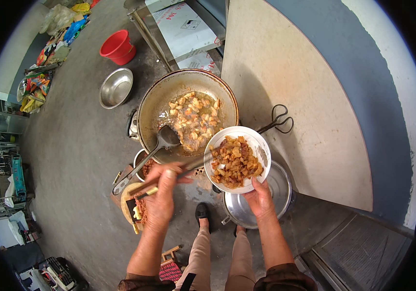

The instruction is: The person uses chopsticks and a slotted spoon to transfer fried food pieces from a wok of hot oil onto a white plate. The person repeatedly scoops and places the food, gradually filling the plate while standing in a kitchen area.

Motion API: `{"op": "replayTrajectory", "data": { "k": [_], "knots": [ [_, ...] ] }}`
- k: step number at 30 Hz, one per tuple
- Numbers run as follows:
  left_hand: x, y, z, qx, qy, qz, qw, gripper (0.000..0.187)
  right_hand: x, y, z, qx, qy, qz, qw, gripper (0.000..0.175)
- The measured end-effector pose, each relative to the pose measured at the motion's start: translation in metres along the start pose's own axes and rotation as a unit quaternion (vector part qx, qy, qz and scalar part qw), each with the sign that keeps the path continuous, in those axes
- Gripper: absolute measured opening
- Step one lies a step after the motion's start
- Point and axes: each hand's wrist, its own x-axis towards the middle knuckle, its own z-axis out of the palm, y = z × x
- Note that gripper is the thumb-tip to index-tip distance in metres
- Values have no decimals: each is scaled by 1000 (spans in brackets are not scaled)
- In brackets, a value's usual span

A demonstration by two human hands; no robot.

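My right hand (260, 200) grips the rim of a white bowl (264, 149) with the thumb on its inner edge. Browned fried pieces (237, 160) fill the bowl, which is tilted beside the wok's lower right rim. My left hand (162, 196) is shut on dark chopsticks (195, 165), blurred, whose tips reach over the bowl. Pale golden pieces (195, 116) bubble in oil in the large wok (153, 105). A long-handled metal ladle (135, 169) rests across the wok's lower left rim, its head in the oil.
Left of my left hand, a cleaver (131, 209) lies on a round chopping board (126, 198) with minced meat. Near the wok are a lidded pot (284, 182), looped-handle tongs (284, 120), a steel basin (117, 87) and a red bucket (117, 47). A low stool (169, 271) stands by my legs.
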Motion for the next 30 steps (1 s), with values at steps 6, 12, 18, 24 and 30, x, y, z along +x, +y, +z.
{"op": "replayTrajectory", "data": {
  "k": [6, 12, 18, 24, 30],
  "knots": [
    [-12, 12, 3, -34, -48, 12, 998, 31, -1, 0, -1, 6, 12, -1, 1000, 68],
    [11, 20, -13, -117, 13, -3, 993, 28, 0, -3, 2, 16, -3, 0, 1000, 69],
    [38, -9, -24, -84, 78, 36, 993, 23, 0, -3, 4, 9, -12, -9, 1000, 67],
    [104, -70, -16, 144, 106, 66, 982, 11, -6, -4, 2, 10, -9, -5, 1000, 66],
    [105, -87, 10, 185, 39, 62, 980, 12, -11, -2, -3, 2, 10, -1, 1000, 64]
  ]
}}
